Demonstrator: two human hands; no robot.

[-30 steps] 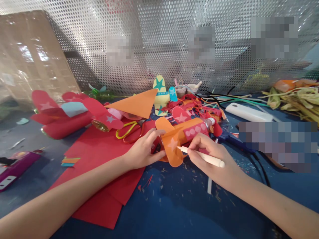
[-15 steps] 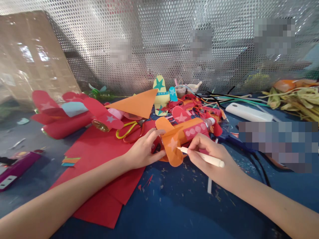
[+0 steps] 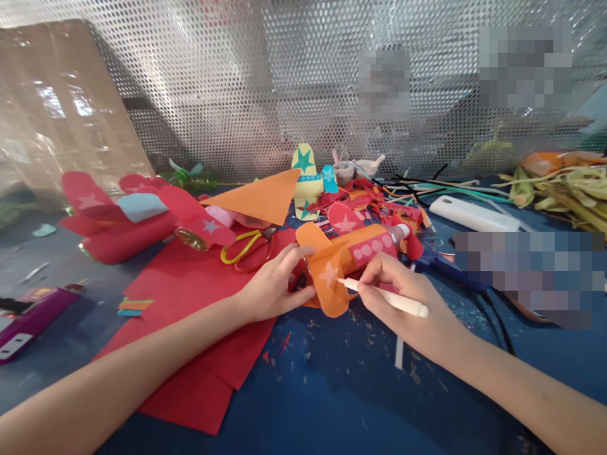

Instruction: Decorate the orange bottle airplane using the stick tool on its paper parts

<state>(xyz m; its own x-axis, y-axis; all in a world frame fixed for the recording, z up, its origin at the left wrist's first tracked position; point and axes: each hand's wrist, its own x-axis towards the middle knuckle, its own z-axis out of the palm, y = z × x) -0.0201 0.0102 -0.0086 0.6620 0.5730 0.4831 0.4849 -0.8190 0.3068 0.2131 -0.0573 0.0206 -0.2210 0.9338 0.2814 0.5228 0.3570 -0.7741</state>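
A toy airplane made from a plastic bottle and orange and red paper lies at the centre, with a pale star on its wing. Around its left end is my left hand, fingers at the wing's edge and thumb below. Pinched in my right hand is a whitish marker. The marker's tip is at the edge of the star. Yellow-and-red-handled scissors lie just beyond my left hand. My left forearm crosses over red paper sheets.
Another red toy airplane sits at the left, near a purple power strip. Behind are an orange paper piece, a yellow paper airplane and paper scraps. A blue glue gun and white power strip lie right.
The marker and my right hand have shifted very slightly along the star's edge. My left hand and the toy airplane stay in place.
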